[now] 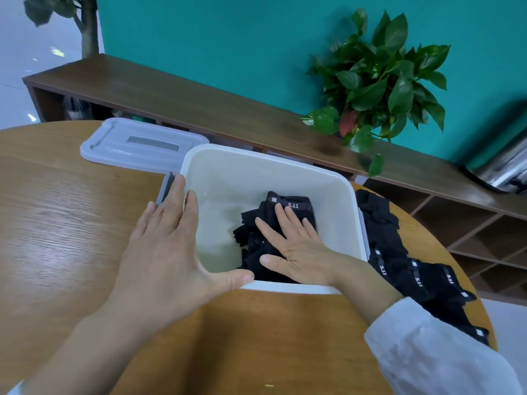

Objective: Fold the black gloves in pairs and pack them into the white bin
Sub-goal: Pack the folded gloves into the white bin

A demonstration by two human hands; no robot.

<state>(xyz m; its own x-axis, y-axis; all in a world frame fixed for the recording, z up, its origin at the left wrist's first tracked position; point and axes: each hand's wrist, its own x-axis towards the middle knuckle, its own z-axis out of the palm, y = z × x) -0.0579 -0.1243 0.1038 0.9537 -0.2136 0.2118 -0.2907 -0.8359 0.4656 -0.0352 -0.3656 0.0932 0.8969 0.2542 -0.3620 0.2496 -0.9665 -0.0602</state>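
The black gloves (275,223) that are already packed lie in a loose folded heap on the floor of the white bin (256,169), toward its near right side, one cuff band with white lettering turned up at the far end of the heap. The right hand (293,246) reaches down into the bin and lies flat on top of this heap, its fingers straight and spread, palm down, pressing the fabric; its grip is fully open and closes round nothing. A white sleeve (436,352) covers the right forearm, which crosses the near rim of the bin. The left hand (168,240) rests against the bin's left side, fingers straight and together over the left rim, the thumb stretched out along the near rim; its grip is likewise open, the hand only touching the plastic. More gloves, the unpacked pile (399,260), lie on the table (71,223) just to the right of the bin, touching its right wall and trailing toward the near right edge of the table, several lettered cuff bands showing. The bin's lid (137,146), pale and translucent, lies flat on the table just behind the bin's far left corner. Beyond the table runs a low dark wooden shelf (199,109) along a teal wall, with a leafy potted plant (382,81) standing on it.
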